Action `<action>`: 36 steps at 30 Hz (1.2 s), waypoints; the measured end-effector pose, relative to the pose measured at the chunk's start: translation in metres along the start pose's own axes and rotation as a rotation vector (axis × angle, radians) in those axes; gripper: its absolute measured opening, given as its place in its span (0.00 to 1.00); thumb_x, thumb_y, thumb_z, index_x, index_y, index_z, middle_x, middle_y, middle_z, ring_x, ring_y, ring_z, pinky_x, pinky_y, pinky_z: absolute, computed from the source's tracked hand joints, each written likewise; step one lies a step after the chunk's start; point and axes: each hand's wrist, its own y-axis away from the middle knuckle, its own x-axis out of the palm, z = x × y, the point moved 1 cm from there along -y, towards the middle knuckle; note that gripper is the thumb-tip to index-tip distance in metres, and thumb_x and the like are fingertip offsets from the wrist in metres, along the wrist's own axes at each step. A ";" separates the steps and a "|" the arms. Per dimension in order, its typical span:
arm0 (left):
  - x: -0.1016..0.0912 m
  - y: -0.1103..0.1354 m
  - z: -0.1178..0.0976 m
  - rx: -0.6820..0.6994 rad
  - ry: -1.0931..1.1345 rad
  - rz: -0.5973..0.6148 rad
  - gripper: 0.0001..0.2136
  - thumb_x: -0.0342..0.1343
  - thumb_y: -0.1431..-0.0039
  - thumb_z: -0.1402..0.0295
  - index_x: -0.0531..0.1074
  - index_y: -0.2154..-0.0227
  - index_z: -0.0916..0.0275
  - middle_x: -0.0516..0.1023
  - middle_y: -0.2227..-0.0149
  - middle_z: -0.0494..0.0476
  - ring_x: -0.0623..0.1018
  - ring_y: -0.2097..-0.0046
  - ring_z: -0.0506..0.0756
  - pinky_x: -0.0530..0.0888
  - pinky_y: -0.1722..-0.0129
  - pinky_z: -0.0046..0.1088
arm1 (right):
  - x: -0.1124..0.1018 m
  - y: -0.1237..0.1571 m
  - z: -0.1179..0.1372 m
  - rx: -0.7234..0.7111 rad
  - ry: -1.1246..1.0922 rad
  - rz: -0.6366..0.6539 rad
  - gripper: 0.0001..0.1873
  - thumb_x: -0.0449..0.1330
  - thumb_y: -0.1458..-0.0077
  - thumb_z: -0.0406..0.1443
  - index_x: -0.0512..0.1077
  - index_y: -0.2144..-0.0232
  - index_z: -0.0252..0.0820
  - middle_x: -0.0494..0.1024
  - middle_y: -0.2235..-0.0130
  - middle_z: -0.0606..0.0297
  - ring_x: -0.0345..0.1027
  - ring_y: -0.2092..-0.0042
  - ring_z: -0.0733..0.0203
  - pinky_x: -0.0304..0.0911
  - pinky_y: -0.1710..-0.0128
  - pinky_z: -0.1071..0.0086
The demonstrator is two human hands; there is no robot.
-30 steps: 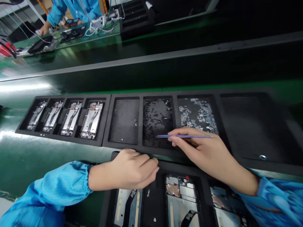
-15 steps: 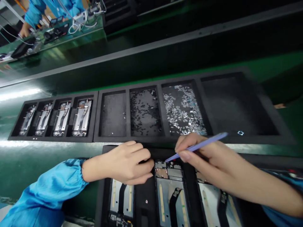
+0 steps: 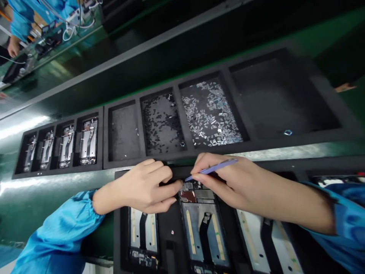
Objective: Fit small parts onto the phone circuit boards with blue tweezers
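My right hand [image 3: 228,182] grips slim purple tweezers [image 3: 218,166] between thumb and fingers. Their pointed tip is at the top end of an opened phone [image 3: 201,228], near its upper left corner. This phone lies in a slot of a black foam tray [image 3: 168,224] and shows a copper-coloured patch, a silver plate and a black flex cable. My left hand [image 3: 142,186] rests over the tray, its index fingertip by the same corner. The thumb is apart from that finger, and I see nothing between them. Opened phones lie to the left [image 3: 144,236] and right [image 3: 266,239] in the tray.
Behind stands a compartmented foam tray [image 3: 178,110] with small black pieces [image 3: 162,123] and shiny silver pieces [image 3: 211,114]. Another tray [image 3: 99,142] at left holds several opened phones [image 3: 89,140]. A co-worker's blue sleeve [image 3: 21,19] shows across the green bench.
The view has shifted, so the rear trays sit differently in the picture. The tweezer tip has moved left along the phone's top, closer to my left index finger, which is now straighter.
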 end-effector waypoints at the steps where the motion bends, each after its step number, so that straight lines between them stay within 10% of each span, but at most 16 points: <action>1: 0.000 0.000 0.000 -0.003 -0.006 0.003 0.15 0.49 0.30 0.62 0.75 0.52 0.66 0.67 0.68 0.55 0.65 0.69 0.55 0.64 0.71 0.34 | 0.000 0.000 0.000 -0.003 0.013 0.003 0.10 0.52 0.29 0.37 0.69 0.64 0.43 0.78 0.64 0.64 0.75 0.64 0.60 0.68 0.63 0.66; 11: -0.003 -0.007 -0.004 -0.006 -0.104 0.035 0.13 0.48 0.31 0.64 0.75 0.54 0.64 0.66 0.69 0.53 0.64 0.71 0.55 0.62 0.73 0.34 | -0.001 0.001 0.002 0.002 0.015 -0.021 0.09 0.53 0.32 0.37 0.70 0.65 0.43 0.78 0.65 0.63 0.75 0.65 0.59 0.67 0.65 0.66; 20: -0.003 -0.006 -0.008 0.056 -0.170 -0.056 0.11 0.53 0.34 0.67 0.75 0.56 0.69 0.67 0.71 0.52 0.65 0.71 0.53 0.61 0.74 0.32 | -0.017 -0.008 -0.013 0.496 -0.492 -0.442 0.17 0.62 0.38 0.50 0.70 0.70 0.45 0.66 0.76 0.69 0.59 0.79 0.65 0.54 0.83 0.69; 36: -0.001 -0.002 -0.008 0.006 -0.115 -0.040 0.13 0.55 0.35 0.66 0.74 0.53 0.68 0.68 0.71 0.51 0.64 0.72 0.53 0.60 0.73 0.33 | -0.025 -0.009 -0.009 0.460 -0.466 -0.402 0.19 0.63 0.39 0.52 0.73 0.69 0.43 0.72 0.72 0.65 0.66 0.76 0.65 0.64 0.79 0.71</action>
